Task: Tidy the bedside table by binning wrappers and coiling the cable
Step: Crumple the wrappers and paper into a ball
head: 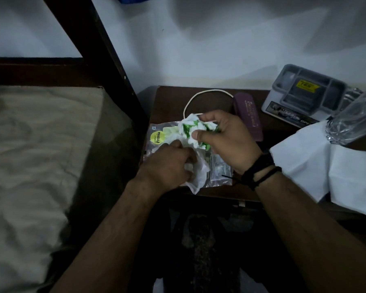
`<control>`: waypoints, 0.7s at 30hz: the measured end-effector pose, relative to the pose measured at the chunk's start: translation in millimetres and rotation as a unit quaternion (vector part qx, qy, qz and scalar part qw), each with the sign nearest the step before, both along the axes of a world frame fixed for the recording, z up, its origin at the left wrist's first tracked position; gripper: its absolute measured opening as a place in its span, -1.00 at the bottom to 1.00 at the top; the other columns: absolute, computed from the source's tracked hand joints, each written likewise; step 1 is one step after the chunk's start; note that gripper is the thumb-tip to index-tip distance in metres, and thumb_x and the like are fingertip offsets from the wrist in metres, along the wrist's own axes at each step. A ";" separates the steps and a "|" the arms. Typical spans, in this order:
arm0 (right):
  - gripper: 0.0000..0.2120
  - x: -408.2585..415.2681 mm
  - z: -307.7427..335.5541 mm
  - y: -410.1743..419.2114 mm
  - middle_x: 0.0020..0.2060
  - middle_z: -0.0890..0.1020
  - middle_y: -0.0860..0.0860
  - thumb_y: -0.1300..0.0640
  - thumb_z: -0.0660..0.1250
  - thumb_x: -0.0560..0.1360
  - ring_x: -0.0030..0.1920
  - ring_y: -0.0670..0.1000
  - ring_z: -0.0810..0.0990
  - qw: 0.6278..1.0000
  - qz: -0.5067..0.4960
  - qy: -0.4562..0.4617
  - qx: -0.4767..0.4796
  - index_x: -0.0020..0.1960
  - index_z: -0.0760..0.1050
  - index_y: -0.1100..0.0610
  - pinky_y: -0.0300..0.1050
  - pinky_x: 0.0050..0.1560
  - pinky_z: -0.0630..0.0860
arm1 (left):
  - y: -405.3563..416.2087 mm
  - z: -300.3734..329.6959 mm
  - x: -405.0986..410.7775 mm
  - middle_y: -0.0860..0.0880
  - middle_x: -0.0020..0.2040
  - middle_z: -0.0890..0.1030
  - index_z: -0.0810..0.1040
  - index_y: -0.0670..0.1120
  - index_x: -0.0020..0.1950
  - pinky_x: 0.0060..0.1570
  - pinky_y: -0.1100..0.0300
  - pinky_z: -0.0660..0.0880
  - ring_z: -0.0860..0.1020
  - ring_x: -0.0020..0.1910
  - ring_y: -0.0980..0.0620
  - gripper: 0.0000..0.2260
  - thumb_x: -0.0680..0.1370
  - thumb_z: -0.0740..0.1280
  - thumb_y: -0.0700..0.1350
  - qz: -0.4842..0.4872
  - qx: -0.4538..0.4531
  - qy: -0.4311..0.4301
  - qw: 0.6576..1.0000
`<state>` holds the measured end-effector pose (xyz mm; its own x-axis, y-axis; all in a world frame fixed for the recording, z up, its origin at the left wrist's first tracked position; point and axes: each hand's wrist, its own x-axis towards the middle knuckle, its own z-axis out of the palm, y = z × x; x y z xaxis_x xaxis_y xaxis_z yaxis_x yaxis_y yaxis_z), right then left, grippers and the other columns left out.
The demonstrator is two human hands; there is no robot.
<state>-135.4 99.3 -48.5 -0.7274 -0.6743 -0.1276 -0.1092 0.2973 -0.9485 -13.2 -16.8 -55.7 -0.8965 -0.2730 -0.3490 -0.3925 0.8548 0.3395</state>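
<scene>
Hands meeting over the dark brown wooden bedside table [249, 182], both closed on one crumpled white-and-green plastic wrapper [191, 132]. Left hand [167, 166] low and knuckles up, fingers curled shut around the wrapper's white lower end. Right hand [226, 140] higher, thumb and fingertips pinching the green-printed upper part. Black cord bands [259, 171] around the right wrist.

Underneath the hands, flat on the table top, a clear plastic packet with a yellow round label reading "Premia" [159, 137], its front corner reaching the table's near edge. Behind the hands, a thin white cable [201, 94] lying in a loose open arc on the table, one end hidden behind the wrapper. Just right of the cable, a long purple case with faint lettering [249, 115], lying flat.

Further right, a grey compartmented plastic tray with a yellow sticker [309, 92] near the wall. In front of that, a clear plastic bottle [355, 121] lying tilted, and large sheets of white creased paper [325, 166] overhanging the table's front edge.

To the left, a dark wooden bed frame [106, 60] and a pale beige mattress [34, 155]. White wall [220, 39] behind.
</scene>
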 end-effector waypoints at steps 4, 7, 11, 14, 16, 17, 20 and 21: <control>-0.75 6.0 1.7 -2.6 -0.01 0.68 -0.08 0.06 0.56 0.38 0.09 -0.08 0.65 0.999 0.036 0.014 0.016 -0.10 0.49 -0.04 0.05 0.17 0.58 | -3.0 -1.0 0.1 -0.19 0.23 0.60 0.56 -0.17 0.31 0.15 0.02 0.48 0.55 0.23 -0.17 -0.56 0.47 0.50 -0.07 0.029 0.024 0.055 0.998; -0.77 6.8 2.6 1.1 0.00 0.68 -0.06 0.10 0.57 0.40 0.11 -0.09 0.64 0.994 0.049 0.060 0.075 -0.08 0.52 0.02 -0.01 0.22 0.55 | -8.6 6.1 7.4 -0.08 0.05 0.70 0.65 -0.15 0.11 -0.03 0.20 0.46 0.64 0.05 -0.05 -0.76 0.49 0.51 -0.08 0.042 0.068 0.088 0.993; -0.73 11.1 1.9 6.6 0.02 0.70 -0.05 -0.04 0.56 0.39 0.11 0.00 0.64 0.962 0.119 0.163 0.187 0.02 0.62 0.02 -0.03 0.13 0.55 | -22.8 18.7 18.9 0.03 0.01 0.70 0.70 -0.06 0.03 0.01 0.19 0.53 0.66 -0.01 0.05 -0.87 0.49 0.50 -0.17 0.071 0.081 0.162 0.981; -0.74 16.2 -1.4 6.8 0.04 0.69 -0.03 -0.12 0.49 0.41 0.10 0.08 0.63 0.925 0.153 0.232 0.260 0.04 0.63 -0.05 0.00 0.09 0.56 | -30.1 17.3 23.1 -0.06 0.24 0.54 0.63 -0.03 0.20 0.22 0.09 0.44 0.56 0.18 -0.13 -0.69 0.46 0.50 -0.11 0.085 -0.013 0.143 0.986; -0.73 18.7 -3.3 5.9 0.08 0.63 -0.01 -0.14 0.44 0.44 0.12 0.10 0.60 0.904 0.165 0.269 0.289 0.07 0.63 -0.05 -0.03 0.08 0.53 | -32.6 11.5 25.3 -0.08 0.35 0.45 0.52 0.02 0.35 0.31 -0.01 0.44 0.51 0.27 -0.17 -0.51 0.45 0.49 0.08 0.135 0.001 0.074 0.988; -0.72 19.5 -4.3 5.5 0.10 0.59 0.00 -0.16 0.43 0.44 0.13 0.11 0.60 0.898 0.165 0.281 0.296 0.08 0.63 -0.05 -0.03 0.09 0.52 | -32.6 9.2 26.3 -0.06 0.36 0.47 0.48 0.05 0.38 0.29 -0.03 0.47 0.53 0.27 -0.15 -0.43 0.42 0.46 0.20 0.150 0.023 0.056 0.987; -0.68 19.1 -7.6 4.5 0.17 0.49 0.02 -0.20 0.43 0.41 0.17 0.14 0.56 0.889 0.160 0.300 0.308 0.09 0.65 -0.08 0.02 0.20 0.50 | -29.2 7.8 23.3 -0.01 0.26 0.60 0.48 0.02 0.38 0.20 0.00 0.53 0.59 0.20 -0.07 -0.32 0.37 0.42 0.33 0.156 0.064 0.052 0.984; -0.68 18.6 -8.5 4.4 0.19 0.47 0.01 -0.21 0.43 0.40 0.19 0.14 0.55 0.890 0.159 0.297 0.307 0.08 0.65 -0.09 0.04 0.23 0.49 | -28.7 6.9 20.4 -0.02 0.23 0.61 0.48 0.00 0.38 0.19 0.03 0.53 0.59 0.19 -0.06 -0.32 0.37 0.47 0.31 0.156 0.070 0.050 0.984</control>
